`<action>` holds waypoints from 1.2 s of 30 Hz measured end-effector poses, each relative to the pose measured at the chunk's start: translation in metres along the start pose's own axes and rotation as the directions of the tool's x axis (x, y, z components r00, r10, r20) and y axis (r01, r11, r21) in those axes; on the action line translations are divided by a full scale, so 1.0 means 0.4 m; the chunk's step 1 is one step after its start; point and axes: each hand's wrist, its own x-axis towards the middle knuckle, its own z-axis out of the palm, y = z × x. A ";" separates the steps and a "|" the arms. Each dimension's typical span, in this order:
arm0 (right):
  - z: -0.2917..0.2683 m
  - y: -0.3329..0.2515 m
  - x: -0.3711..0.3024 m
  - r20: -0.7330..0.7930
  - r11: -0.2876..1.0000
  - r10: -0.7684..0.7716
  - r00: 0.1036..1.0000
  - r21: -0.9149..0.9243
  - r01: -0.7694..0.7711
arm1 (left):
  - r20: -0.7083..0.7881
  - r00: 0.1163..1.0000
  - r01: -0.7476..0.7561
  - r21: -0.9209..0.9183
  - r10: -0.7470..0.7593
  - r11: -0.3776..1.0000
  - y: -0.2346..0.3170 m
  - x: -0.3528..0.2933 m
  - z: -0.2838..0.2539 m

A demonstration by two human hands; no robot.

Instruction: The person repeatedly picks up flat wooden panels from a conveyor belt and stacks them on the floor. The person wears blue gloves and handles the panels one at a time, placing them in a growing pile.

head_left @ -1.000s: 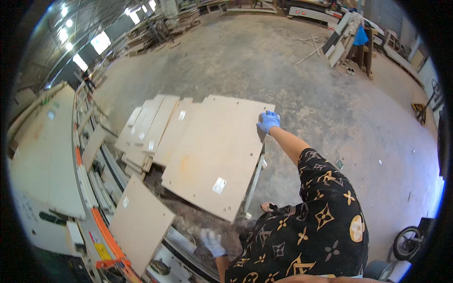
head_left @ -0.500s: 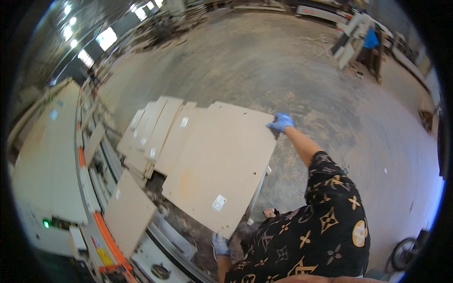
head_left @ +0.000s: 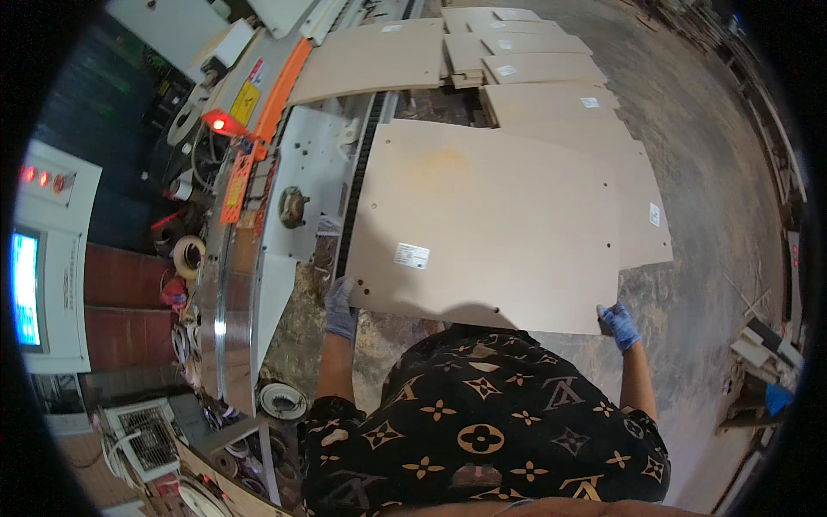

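A large beige board (head_left: 491, 215) with a white paper label and several small drilled holes lies flat before my body. My left hand (head_left: 341, 308), in a blue glove, grips its near left corner. At the near right corner my gloved right hand (head_left: 618, 326) is closed on the edge, thumb on top. The fingers under the board are hidden. Part of another labelled panel (head_left: 646, 215) shows beyond its right edge. Behind lie several overlapping beige panels (head_left: 538, 67). The board's left edge is beside the machine's dark rail (head_left: 351, 207); I cannot tell whether they touch.
On the left runs a long machine with an orange strip (head_left: 289, 86) and a lit red lamp (head_left: 226, 123). Another panel (head_left: 370, 60) rests across it. Further left are a control cabinet (head_left: 76, 284) with a screen, tape rolls (head_left: 188, 256) and a fan (head_left: 146, 435).
My view has turned left toward the machine. The board, held in both hands, has swung round in front of my body and shifted off the stack, uncovering the labelled panel beneath.
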 end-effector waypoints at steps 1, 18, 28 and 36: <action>0.009 -0.023 -0.030 0.041 0.998 -0.037 0.998 0.043 0.036 | -0.001 1.000 0.019 -0.082 -0.019 0.996 -0.003 0.013 -0.015; 0.654 -0.236 -0.151 0.345 0.980 -0.052 0.937 -0.162 0.114 | -0.325 0.944 -0.238 -0.535 0.062 0.811 0.114 -0.016 -0.523; 0.882 -0.312 -0.246 0.566 0.971 -0.227 0.793 0.065 0.232 | -0.533 0.842 -0.373 -0.464 0.083 0.804 0.094 0.121 -0.583; 0.950 -0.372 -0.307 0.631 0.993 -0.090 0.770 0.003 0.114 | -0.631 0.764 -0.415 -0.326 0.131 0.849 0.168 0.153 -0.555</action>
